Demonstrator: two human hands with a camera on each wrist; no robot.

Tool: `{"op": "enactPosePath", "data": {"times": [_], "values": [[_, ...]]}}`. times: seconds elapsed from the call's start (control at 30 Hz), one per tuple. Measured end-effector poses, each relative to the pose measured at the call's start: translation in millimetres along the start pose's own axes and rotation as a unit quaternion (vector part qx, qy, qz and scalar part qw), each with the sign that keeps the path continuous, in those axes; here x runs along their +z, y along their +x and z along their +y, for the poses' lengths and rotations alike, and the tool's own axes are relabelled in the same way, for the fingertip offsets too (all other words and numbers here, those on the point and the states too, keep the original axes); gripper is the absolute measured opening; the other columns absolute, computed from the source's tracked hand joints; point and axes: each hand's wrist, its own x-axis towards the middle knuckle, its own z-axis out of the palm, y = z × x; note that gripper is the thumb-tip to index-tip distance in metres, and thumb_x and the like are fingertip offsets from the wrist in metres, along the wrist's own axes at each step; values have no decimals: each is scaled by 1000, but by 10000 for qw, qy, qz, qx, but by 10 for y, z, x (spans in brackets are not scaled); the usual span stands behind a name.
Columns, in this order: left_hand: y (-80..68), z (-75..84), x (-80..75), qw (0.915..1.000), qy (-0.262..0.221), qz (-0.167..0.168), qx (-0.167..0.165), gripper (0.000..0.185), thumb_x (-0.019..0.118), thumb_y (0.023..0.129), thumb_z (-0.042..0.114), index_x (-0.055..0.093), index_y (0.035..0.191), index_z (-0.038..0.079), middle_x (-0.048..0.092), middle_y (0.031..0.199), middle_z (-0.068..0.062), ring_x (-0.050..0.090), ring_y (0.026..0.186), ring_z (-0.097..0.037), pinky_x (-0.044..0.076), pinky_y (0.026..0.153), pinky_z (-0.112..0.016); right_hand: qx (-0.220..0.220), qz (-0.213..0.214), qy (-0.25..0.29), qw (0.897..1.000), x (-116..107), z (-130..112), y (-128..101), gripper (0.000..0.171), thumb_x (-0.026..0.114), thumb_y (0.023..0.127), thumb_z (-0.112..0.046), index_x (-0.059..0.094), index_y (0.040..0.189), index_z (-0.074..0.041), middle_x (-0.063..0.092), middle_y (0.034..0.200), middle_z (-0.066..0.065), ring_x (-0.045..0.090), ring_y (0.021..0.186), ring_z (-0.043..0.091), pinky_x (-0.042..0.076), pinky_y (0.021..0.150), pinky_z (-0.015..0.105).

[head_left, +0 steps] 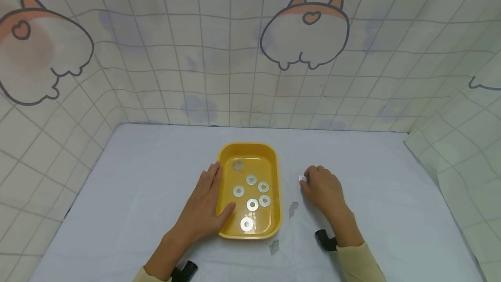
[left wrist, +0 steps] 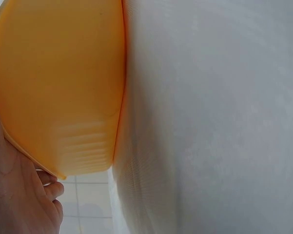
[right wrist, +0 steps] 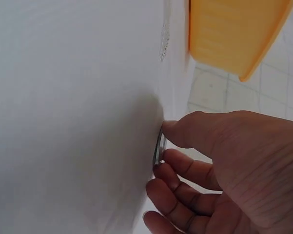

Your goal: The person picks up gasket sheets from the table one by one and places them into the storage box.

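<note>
White table (head_left: 137,177), flat silver washer (head_left: 302,179) pinched by rt fingers (right wrist: 185,168)

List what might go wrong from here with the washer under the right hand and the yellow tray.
1. The right hand pinches the washer at its thin edge against the smooth white table cover; it may slip from the fingers and roll off.
2. The left hand only rests on the rim of the yellow tray; a nudge might slide it and scatter the seven washers inside.
</note>
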Motion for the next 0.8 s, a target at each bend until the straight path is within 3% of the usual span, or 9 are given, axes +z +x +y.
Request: {"op": "enactPosePath", "data": {"times": [0.2, 0.4, 0.63, 0.8], "values": [[-3, 11, -8, 10000, 15, -2, 7, 97, 62, 99, 49, 17, 167, -4, 13, 179, -16, 16, 167, -31, 17, 137, -49, -54, 218, -379, 9990, 36, -57, -21, 27, 73, 94, -22, 70, 104, 4, 67, 87, 16, 60, 74, 27, 61, 72, 43], [1, 15, -17, 10000, 21, 9, 29, 97, 61, 100, 49, 17, 167, -5, 12, 179, -16, 16, 168, -31, 16, 137, -48, -173, 524, -587, 9968, 46, -116, -32, 22, 71, 87, -14, 60, 80, 4, 53, 69, 12, 48, 61, 25, 45, 54, 34], [5, 19, -14, 10000, 10, -40, -53, 97, 61, 100, 49, 16, 168, -3, 12, 180, -15, 15, 168, -30, 13, 138, -45, -103, 508, -352, 9980, 24, -111, -30, 17, 69, 82, -10, 56, 73, -2, 51, 66, 10, 45, 59, 24, 37, 52, 31], [0, 21, -11, 10000, -10, 8, -50, 97, 62, 99, 49, 16, 168, -3, 13, 179, -16, 16, 167, -31, 12, 139, -43, -6, 448, 33, 9990, -10, -67, -30, 15, 70, 81, -13, 70, 84, 2, 63, 73, 11, 55, 63, 23, 49, 56, 35]]}}
